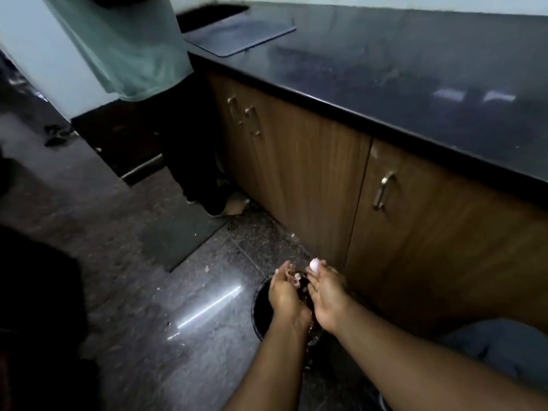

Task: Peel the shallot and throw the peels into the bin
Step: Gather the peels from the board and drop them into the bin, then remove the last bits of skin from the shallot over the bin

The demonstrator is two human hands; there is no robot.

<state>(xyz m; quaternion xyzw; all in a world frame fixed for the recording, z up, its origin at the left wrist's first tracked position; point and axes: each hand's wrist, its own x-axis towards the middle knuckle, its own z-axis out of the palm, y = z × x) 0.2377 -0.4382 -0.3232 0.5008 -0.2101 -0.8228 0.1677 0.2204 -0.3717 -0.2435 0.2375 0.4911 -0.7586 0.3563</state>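
Note:
Both my hands hover over a round black bin (258,307) on the floor beside the cabinets. My right hand (327,295) pinches a pale, peeled shallot (314,264) at its fingertips. My left hand (286,295) is cupped with its fingers apart, and bits of pinkish peel (295,278) lie on the fingers or fall between the two hands. The hands and forearms hide most of the bin's opening.
A black countertop (385,75) runs over brown wooden cabinets (415,232) with metal handles. Another person in a pale green shirt (127,46) stands at the counter's far end, on a dark mat (181,241). Small peel scraps dot the glossy floor (204,268).

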